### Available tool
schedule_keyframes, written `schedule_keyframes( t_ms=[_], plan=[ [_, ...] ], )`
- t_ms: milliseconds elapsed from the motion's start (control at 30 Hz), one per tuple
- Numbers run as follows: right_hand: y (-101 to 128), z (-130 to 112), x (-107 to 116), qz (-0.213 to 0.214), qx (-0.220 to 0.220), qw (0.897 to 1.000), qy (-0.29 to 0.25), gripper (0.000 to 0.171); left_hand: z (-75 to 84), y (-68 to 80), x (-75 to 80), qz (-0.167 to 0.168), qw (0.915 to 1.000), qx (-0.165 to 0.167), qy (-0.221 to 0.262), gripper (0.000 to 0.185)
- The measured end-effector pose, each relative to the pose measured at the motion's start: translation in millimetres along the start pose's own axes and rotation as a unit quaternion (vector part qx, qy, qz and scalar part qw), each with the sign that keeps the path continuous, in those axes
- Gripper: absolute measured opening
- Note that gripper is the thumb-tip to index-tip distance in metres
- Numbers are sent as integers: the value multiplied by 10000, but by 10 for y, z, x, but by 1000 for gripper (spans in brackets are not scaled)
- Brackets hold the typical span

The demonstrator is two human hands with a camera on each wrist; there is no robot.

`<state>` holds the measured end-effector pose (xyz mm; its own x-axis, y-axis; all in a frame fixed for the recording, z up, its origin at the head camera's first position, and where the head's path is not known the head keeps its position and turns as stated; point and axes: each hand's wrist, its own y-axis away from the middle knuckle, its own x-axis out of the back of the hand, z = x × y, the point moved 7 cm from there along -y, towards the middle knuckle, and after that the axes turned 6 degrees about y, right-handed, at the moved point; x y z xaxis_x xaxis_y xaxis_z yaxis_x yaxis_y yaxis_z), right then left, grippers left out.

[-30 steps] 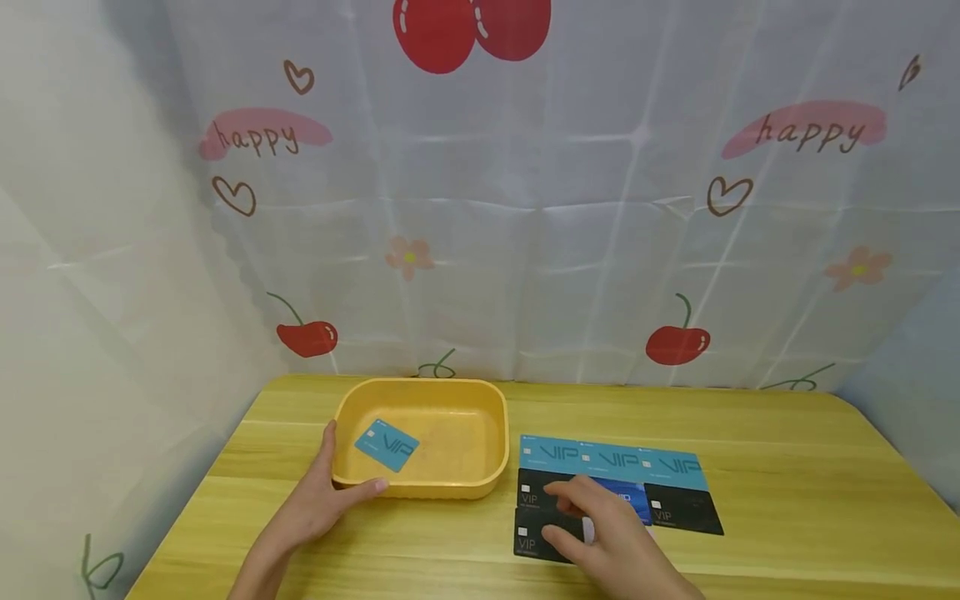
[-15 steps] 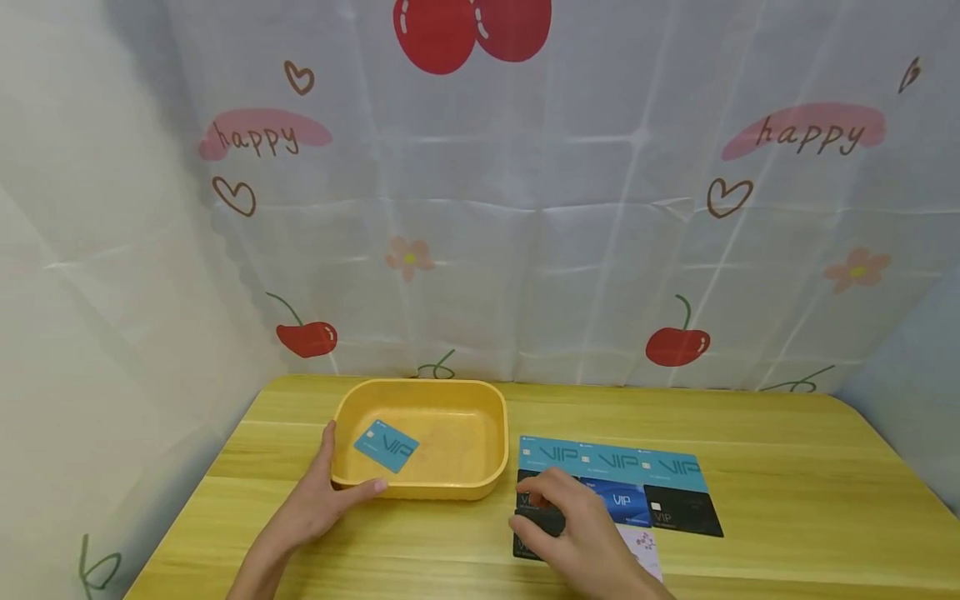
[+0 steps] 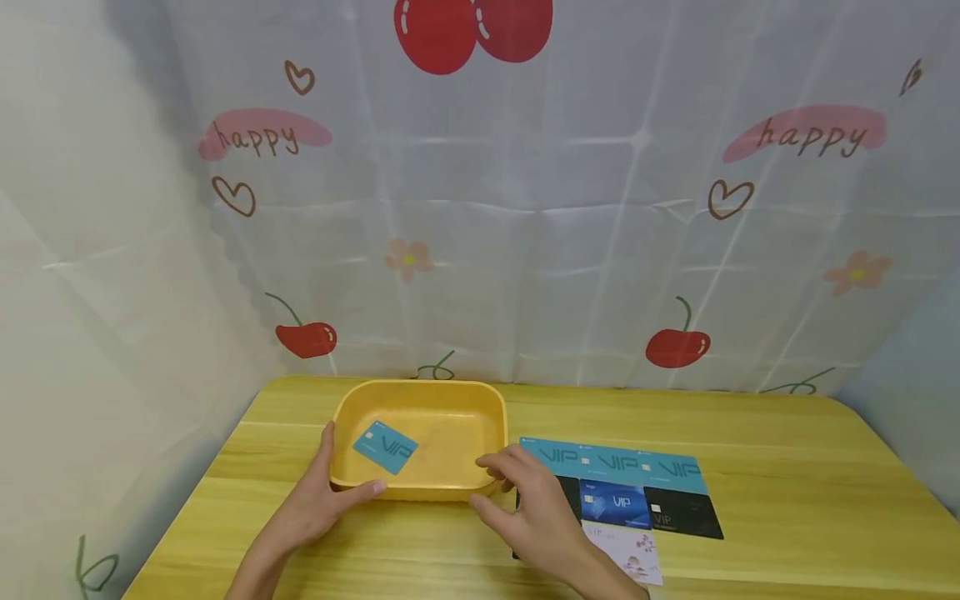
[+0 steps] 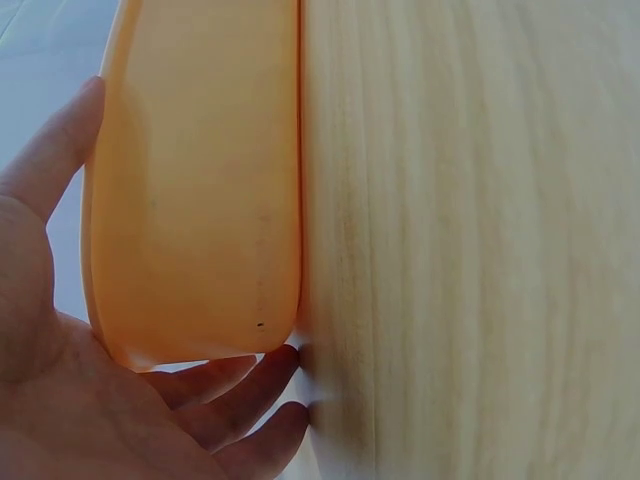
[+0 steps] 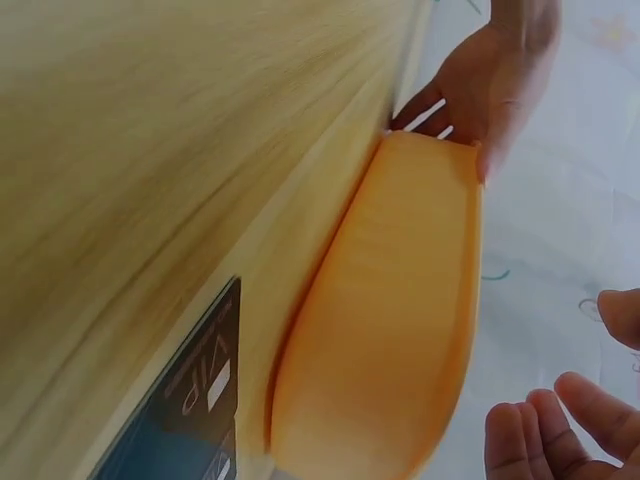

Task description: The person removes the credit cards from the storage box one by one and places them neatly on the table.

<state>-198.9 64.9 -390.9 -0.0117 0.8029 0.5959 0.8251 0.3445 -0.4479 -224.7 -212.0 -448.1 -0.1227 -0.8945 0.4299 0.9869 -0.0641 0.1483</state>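
Head view: left hand (image 3: 318, 508) grips yellow tray (image 3: 491, 417) holding one teal card (image 3: 386, 447); right hand (image 3: 536, 512) open, empty, beside seven cards (image 3: 621, 505).

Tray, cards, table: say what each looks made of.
Tray: probably moulded plastic, matte yellow, with rounded corners and a thin rolled rim.
Cards: likely glossy plastic, thin and flat, printed "VIP" with small chip marks.
Table: wood or a wood-look laminate; pale grain stripes with a slight sheen, so which one stays open.
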Motion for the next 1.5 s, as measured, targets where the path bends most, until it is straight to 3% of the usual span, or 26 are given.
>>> schedule_keyframes(
  t_ms=[233,667,1233,1500],
  plan=[
    [-144,-24,-149,65,186,9997,-117,24,3,-1,1,17,10000,-13,17,124],
    [-320,58,-419,-38,-186,9975,-679,25,-3,-2,-6,30,10000,53,36,125],
    [-503,-66,-563,-407,-321,9975,-487,30,11,-3,-5,20,10000,51,48,125],
    [-657,-169,-691,-408,-38,9986,-347,32,14,13,4,30,10000,73,-43,125]
  ],
)
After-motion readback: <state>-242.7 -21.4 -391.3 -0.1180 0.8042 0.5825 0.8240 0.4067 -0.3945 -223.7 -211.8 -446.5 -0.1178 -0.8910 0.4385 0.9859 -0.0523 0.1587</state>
